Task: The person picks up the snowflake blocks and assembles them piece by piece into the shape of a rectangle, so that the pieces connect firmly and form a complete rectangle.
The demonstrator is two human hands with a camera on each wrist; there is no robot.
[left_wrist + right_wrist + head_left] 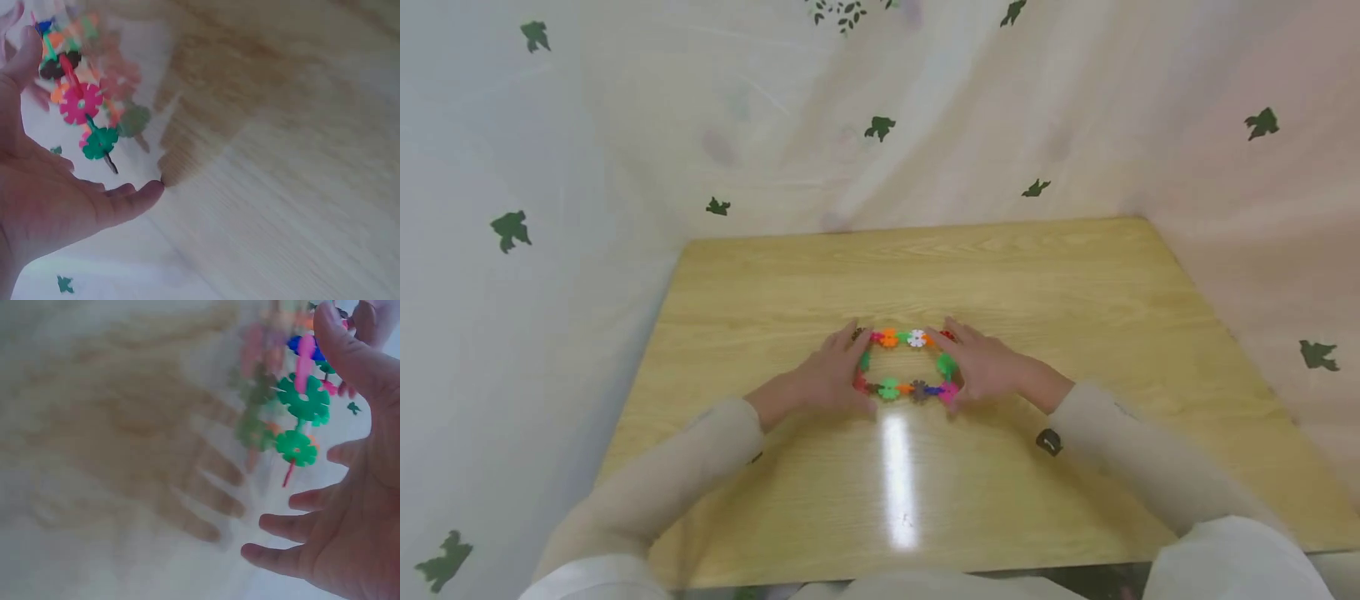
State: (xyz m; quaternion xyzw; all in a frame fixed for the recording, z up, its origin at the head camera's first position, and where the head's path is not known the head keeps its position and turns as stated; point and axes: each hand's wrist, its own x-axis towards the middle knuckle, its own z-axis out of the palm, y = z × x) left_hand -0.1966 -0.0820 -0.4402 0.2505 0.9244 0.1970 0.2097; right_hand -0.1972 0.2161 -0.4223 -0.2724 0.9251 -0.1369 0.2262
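Colourful notched plastic snowflake discs are linked into a closed, roughly rectangular ring (pixel 889 388) on the table. An orange disc (pixel 889 337) and a white disc (pixel 917 338) belong to its far side; a magenta disc (pixel 950 392) marks the near right corner. Around the left end lies my left hand (pixel 835 375), its fingers extended and partly covering the corners. My right hand (pixel 988 367) frames the right end the same way. In the left wrist view, a pink disc (pixel 81 103) shows beside the spread thumb and fingers. Straight fingers appear beside a green disc (pixel 297 448) in the right wrist view.
The wooden table (pixel 1000 275) has a glossy surface, with a bright light reflection (pixel 898 475) in front of the ring. Pale curtains (pixel 760 108) with green bird shapes enclose its back and sides. A small black device (pixel 1048 442) sits under the right sleeve.
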